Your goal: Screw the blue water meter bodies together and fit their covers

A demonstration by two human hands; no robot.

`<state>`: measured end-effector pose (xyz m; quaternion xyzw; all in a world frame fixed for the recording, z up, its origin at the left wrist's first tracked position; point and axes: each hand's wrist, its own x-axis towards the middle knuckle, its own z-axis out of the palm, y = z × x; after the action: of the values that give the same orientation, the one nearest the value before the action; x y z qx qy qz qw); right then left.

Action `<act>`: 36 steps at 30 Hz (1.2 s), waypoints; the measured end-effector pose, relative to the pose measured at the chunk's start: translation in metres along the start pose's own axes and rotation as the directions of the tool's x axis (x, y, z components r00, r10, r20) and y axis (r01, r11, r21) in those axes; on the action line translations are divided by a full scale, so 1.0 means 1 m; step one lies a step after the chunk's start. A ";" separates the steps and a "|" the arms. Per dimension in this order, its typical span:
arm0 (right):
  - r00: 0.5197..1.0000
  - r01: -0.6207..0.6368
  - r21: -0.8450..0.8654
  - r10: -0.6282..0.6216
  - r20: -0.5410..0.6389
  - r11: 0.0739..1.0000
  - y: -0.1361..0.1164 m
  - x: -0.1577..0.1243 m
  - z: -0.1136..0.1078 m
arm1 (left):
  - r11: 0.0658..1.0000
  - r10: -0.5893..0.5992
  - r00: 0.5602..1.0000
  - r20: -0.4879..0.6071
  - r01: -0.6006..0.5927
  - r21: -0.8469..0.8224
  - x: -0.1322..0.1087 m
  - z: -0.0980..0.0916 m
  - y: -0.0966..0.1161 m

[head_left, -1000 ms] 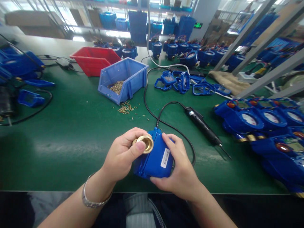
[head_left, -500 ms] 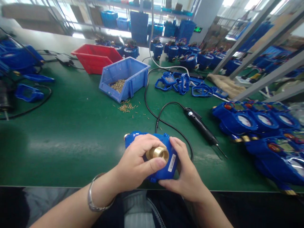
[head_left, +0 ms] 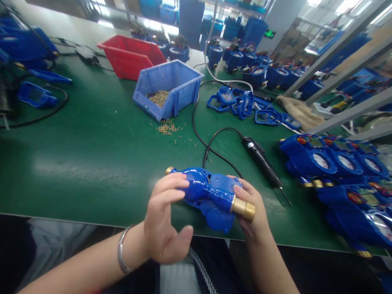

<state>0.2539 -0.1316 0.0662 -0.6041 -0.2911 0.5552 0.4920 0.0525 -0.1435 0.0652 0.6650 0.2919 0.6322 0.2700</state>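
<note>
A blue meter body (head_left: 196, 188) with brass threaded ends is tilted above the near edge of the green table. My right hand (head_left: 252, 204) grips its right side, the thumb on the blue casing beside the brass end (head_left: 243, 207). On the left, my left hand (head_left: 168, 220) is open, fingers and thumb spread, its fingertips at the left part of the body. Beyond the meter lies a black electric screwdriver (head_left: 263, 165) with its cable. Small brass screws (head_left: 167, 128) are scattered before a blue bin (head_left: 186, 96) that holds more of them.
Behind the blue bin stands a red bin (head_left: 128, 61). Blue frames (head_left: 226, 98) lie near a beige cloth (head_left: 298, 112). Assembled blue meters (head_left: 318, 159) crowd the right side under grey metal bars. More blue parts (head_left: 36, 96) and a cable are at the left.
The meter has turned, so its brass end now points right and its underside shows. My left hand has let go of the brass end and opened. The camera view has shifted slightly.
</note>
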 end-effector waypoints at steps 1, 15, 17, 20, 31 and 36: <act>1.000 0.005 0.009 -0.005 0.001 1.000 0.002 0.003 -0.002 | 0.991 0.072 0.997 0.008 -0.072 0.115 -0.007 -0.005 -0.002; 0.985 0.082 0.107 -0.097 0.142 0.991 0.014 0.019 -0.017 | 0.652 0.426 0.802 0.419 -0.593 0.473 -0.029 -0.022 -0.010; 0.985 0.091 0.120 -0.107 0.138 0.989 0.014 0.016 -0.017 | 0.604 0.462 0.747 0.478 -0.660 0.447 -0.027 -0.019 -0.011; 0.982 0.119 0.128 -0.136 0.132 0.985 0.013 0.009 -0.016 | 0.542 0.444 0.691 0.570 -0.714 0.443 -0.026 -0.014 -0.012; 0.954 0.034 0.166 -0.081 0.287 0.986 -0.015 -0.009 0.026 | 0.411 0.354 0.746 0.564 -0.666 0.623 0.004 -0.023 -0.015; 0.850 0.054 0.015 -0.054 0.524 0.998 -0.038 -0.003 0.046 | 0.707 0.119 0.972 0.204 -0.227 0.670 0.024 -0.039 -0.013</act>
<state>0.2166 -0.1088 0.1067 -0.4218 -0.4308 0.6848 0.4094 0.0133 -0.1176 0.0738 0.7862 0.4212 0.4508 -0.0360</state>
